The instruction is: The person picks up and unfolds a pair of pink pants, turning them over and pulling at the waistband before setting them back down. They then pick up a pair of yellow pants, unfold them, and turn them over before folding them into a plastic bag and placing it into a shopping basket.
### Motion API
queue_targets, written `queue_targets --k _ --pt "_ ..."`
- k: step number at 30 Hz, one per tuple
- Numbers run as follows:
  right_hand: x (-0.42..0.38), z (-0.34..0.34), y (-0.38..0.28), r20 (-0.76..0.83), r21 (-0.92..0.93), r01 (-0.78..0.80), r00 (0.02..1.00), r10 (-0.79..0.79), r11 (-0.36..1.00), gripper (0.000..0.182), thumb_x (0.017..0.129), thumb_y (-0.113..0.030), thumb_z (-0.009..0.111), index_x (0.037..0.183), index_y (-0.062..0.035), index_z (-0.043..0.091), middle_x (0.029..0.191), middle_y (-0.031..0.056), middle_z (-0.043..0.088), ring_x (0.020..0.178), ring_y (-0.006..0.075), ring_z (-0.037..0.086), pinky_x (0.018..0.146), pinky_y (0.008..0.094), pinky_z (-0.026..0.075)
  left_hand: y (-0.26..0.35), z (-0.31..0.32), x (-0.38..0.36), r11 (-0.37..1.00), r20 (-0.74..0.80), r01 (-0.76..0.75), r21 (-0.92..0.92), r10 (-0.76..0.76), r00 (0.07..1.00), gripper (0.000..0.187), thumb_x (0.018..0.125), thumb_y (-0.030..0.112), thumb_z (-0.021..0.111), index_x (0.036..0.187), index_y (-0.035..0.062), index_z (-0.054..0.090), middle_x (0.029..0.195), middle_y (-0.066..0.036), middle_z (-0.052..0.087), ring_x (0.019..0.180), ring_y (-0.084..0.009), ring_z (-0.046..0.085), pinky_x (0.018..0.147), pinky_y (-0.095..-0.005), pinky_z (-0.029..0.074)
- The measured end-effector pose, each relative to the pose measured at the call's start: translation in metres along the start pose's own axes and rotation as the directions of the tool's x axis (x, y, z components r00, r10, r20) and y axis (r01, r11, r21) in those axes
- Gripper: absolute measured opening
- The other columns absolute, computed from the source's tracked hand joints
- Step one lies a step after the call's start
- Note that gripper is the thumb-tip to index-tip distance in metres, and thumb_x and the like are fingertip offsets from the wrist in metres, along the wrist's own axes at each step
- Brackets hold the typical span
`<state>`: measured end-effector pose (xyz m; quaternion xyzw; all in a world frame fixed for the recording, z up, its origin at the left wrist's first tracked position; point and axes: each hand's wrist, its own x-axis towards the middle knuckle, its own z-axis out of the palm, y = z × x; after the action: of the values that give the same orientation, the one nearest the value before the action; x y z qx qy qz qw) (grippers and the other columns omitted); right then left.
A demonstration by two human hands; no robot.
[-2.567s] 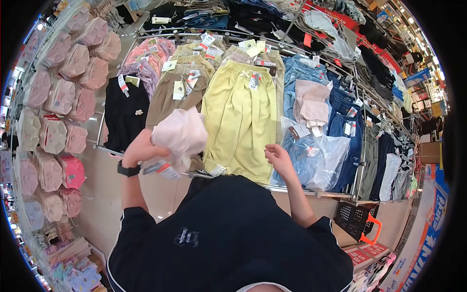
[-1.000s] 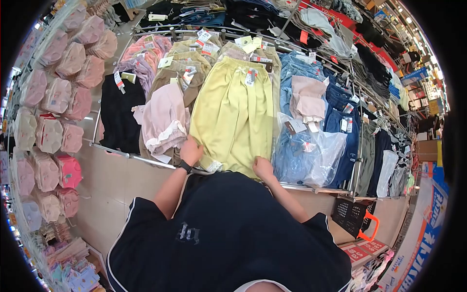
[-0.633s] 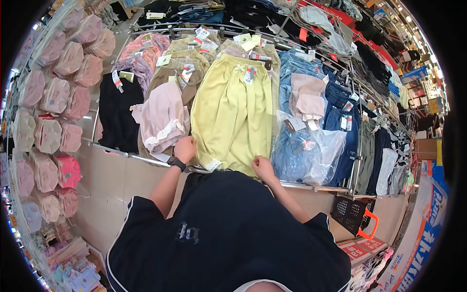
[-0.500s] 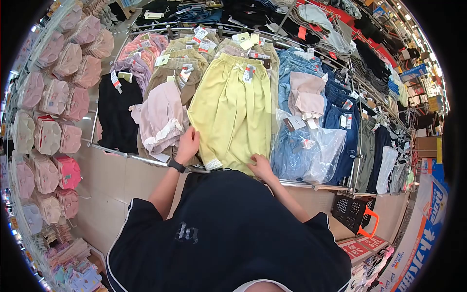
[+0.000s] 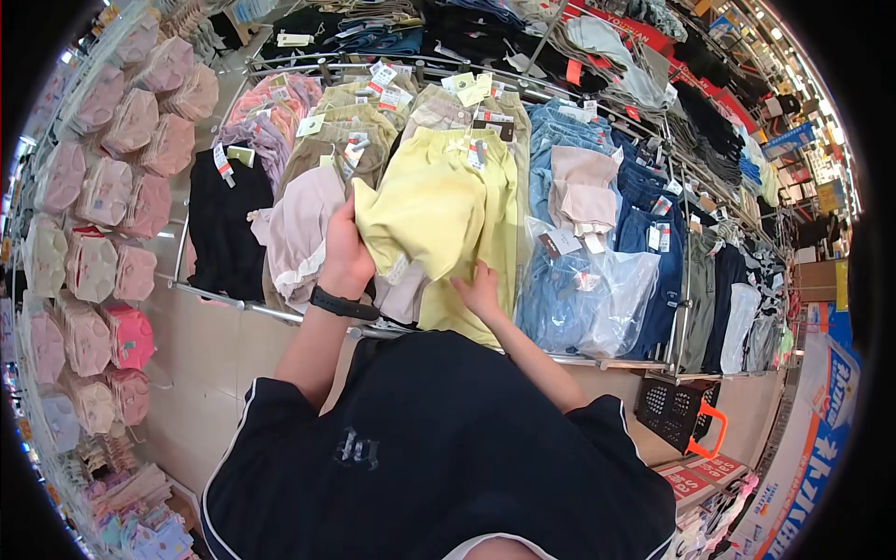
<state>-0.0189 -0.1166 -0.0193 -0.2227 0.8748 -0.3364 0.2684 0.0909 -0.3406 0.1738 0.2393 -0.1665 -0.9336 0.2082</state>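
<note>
Yellow trousers (image 5: 429, 205) lie over folded garments on the display rack, their left leg lifted and folded upward. My left hand (image 5: 347, 252), with a dark band on the wrist, is closed on the left edge of that leg, its fingers partly behind the cloth. At the lower right of the lifted part, my right hand (image 5: 480, 289) pinches the yellow fabric. A white tag (image 5: 398, 270) hangs near the hem between my hands. Left of them lies a pale pink garment (image 5: 303, 229) with a white frilled hem.
Blue jeans (image 5: 551, 308) and a plastic-wrapped item (image 5: 621, 289) lie to the right. A metal rail (image 5: 252, 306) runs along the rack's front. Pink packs (image 5: 131, 336) hang at the left. A black basket (image 5: 667, 408) with an orange handle stands at the lower right.
My left hand has risen with the left trouser leg, folding it up and to the right. My right hand has moved slightly up and left.
</note>
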Motion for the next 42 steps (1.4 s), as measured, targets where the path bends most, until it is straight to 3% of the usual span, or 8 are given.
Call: queue_targets --k 9,15,18,23,26,30,35,42 --pt "-0.012 0.029 0.027 -0.150 0.121 0.110 0.984 -0.092 0.987 0.090 0.080 -0.030 0.073 0.147 -0.0031 0.020 0.132 0.0308 0.036 0.122 0.0443 0.041 0.102 0.0451 0.038 -0.074 -0.011 -0.054 0.767 0.041 0.638 0.064 -0.641 0.766 0.042 0.094 0.011 0.056 0.133 -0.0024 0.050 0.123 -0.014 0.063 0.109 -0.0257 0.063 0.096 -0.0375 0.050" --pt "0.011 0.000 0.020 0.089 0.279 0.021 0.995 -0.048 0.960 0.038 0.087 -0.022 0.063 0.118 -0.0006 0.057 0.110 0.0223 0.061 0.105 0.0361 0.057 0.090 0.0410 0.046 -0.028 0.018 -0.069 0.921 0.236 0.231 0.313 -0.311 0.921 0.056 0.085 0.007 0.061 0.136 -0.0041 0.043 0.126 -0.020 0.059 0.110 -0.0315 0.063 0.099 -0.0418 0.049" --pt "0.013 -0.011 0.004 -0.002 0.296 0.101 0.994 -0.106 0.950 0.041 0.086 -0.022 0.064 0.120 -0.0011 0.056 0.109 0.0211 0.063 0.098 0.0340 0.061 0.086 0.0398 0.048 -0.004 0.026 -0.071 0.976 0.330 0.195 0.101 -0.217 0.919 0.059 0.083 0.009 0.060 0.137 -0.0056 0.041 0.127 -0.023 0.058 0.114 -0.0342 0.060 0.101 -0.0445 0.047" --pt "0.019 0.026 -0.014 -0.449 0.378 0.311 0.885 -0.121 0.872 0.046 0.083 -0.025 0.069 0.122 -0.0029 0.058 0.109 0.0164 0.067 0.100 0.0301 0.064 0.088 0.0375 0.048 -0.015 0.031 -0.091 0.877 0.280 0.143 0.458 -0.295 0.913 0.075 0.073 0.004 0.072 0.139 -0.0039 0.039 0.132 -0.017 0.055 0.118 -0.0291 0.058 0.102 -0.0418 0.046" --pt "0.032 0.011 -0.013 -0.206 0.593 0.170 0.977 -0.055 0.787 0.047 0.082 -0.025 0.070 0.122 -0.0033 0.058 0.111 0.0159 0.067 0.103 0.0293 0.063 0.089 0.0373 0.048 -0.019 0.055 -0.111 0.740 0.523 -0.093 0.666 -0.375 0.766 0.086 0.066 0.003 0.078 0.141 -0.0026 0.037 0.134 -0.014 0.054 0.122 -0.0266 0.054 0.101 -0.0419 0.045" --pt "0.032 -0.024 -0.009 -0.031 0.377 -0.045 0.998 0.061 0.925 0.038 0.085 -0.021 0.066 0.118 -0.0027 0.059 0.111 0.0138 0.067 0.101 0.0260 0.064 0.086 0.0377 0.049 -0.008 0.020 -0.107 0.930 0.455 0.016 0.366 -0.194 0.869 0.071 0.076 0.007 0.076 0.138 -0.0002 0.042 0.129 -0.012 0.058 0.116 -0.0238 0.058 0.099 -0.0388 0.047" --pt "0.007 -0.097 -0.048 0.193 0.803 -0.248 0.969 0.157 0.542 0.028 0.096 -0.006 0.044 0.117 0.0049 0.059 0.107 0.0140 0.066 0.094 0.0214 0.065 0.082 0.0347 0.052 0.026 0.020 -0.062 0.988 0.323 -0.073 -0.137 0.114 0.940 0.051 0.096 0.025 0.041 0.138 -0.0027 0.041 0.119 -0.020 0.061 0.082 -0.0263 0.059 0.075 -0.0392 0.050" --pt "-0.037 -0.164 -0.141 0.313 0.895 -0.249 0.941 -0.125 0.372 0.027 0.097 -0.008 0.047 0.117 0.0024 0.061 0.107 0.0101 0.066 0.093 0.0164 0.065 0.080 0.0309 0.053 -0.051 -0.026 -0.047 0.821 0.082 0.018 0.571 -0.079 0.994 0.051 0.089 0.008 0.061 0.137 0.0015 0.045 0.121 -0.012 0.061 0.107 -0.0219 0.061 0.097 -0.0365 0.048"
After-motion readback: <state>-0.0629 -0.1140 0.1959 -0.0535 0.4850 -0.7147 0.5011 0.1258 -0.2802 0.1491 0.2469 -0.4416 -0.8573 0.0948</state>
